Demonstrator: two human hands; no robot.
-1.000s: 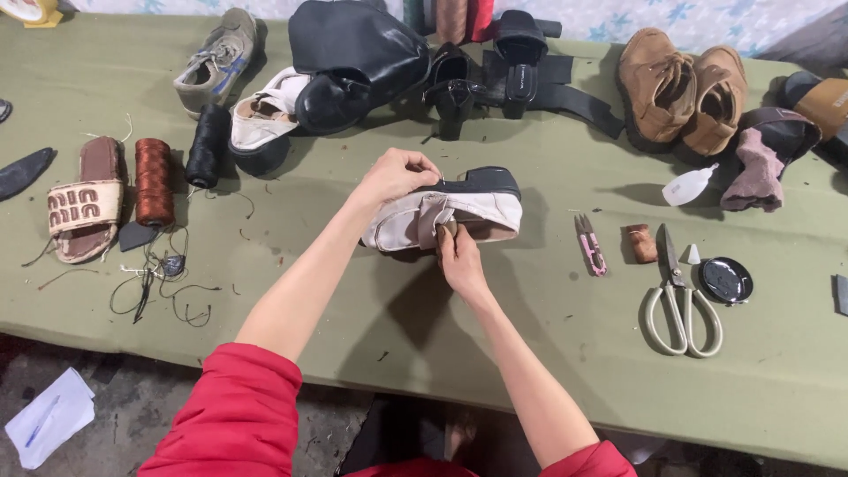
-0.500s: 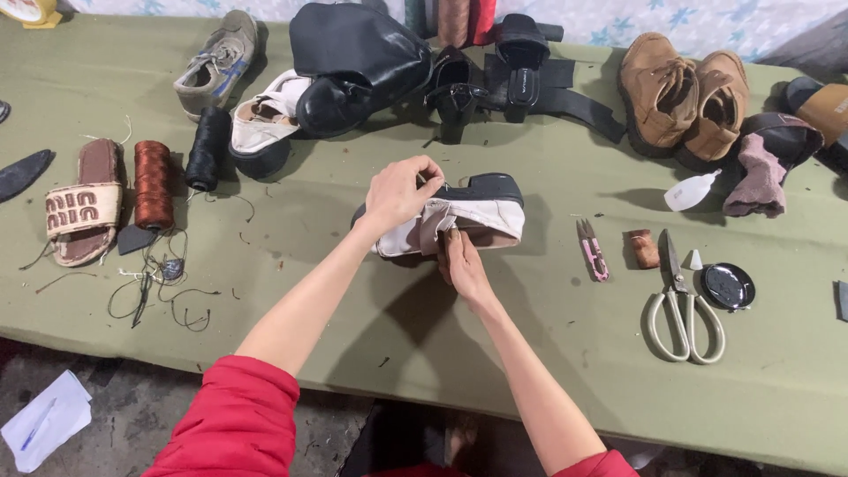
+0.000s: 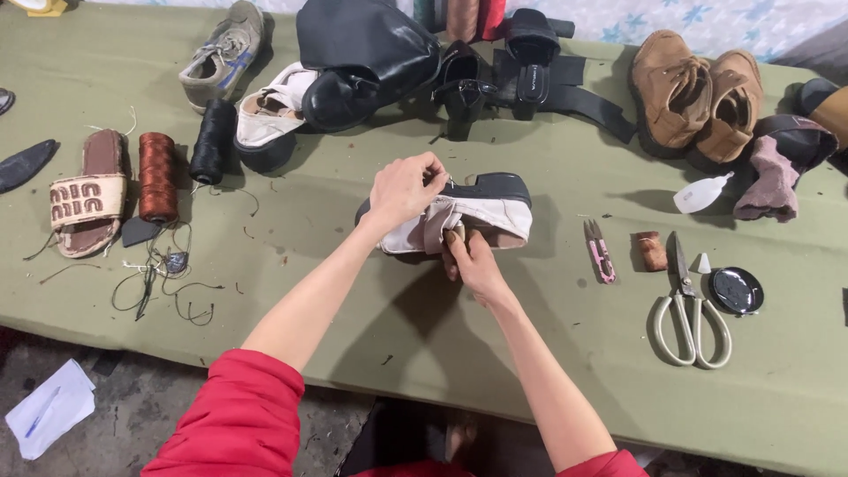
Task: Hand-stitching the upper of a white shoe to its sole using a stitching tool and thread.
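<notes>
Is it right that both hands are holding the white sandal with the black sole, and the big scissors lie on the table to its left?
Not quite. In the head view the left hand and right hand do hold the white sandal, but the big scissors lie on the table to its right, past the small pink snips.

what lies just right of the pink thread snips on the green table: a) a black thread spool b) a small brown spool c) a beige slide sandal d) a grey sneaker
b: a small brown spool lies just right of the pink thread snips, with the white-handled scissors beyond it.
</notes>
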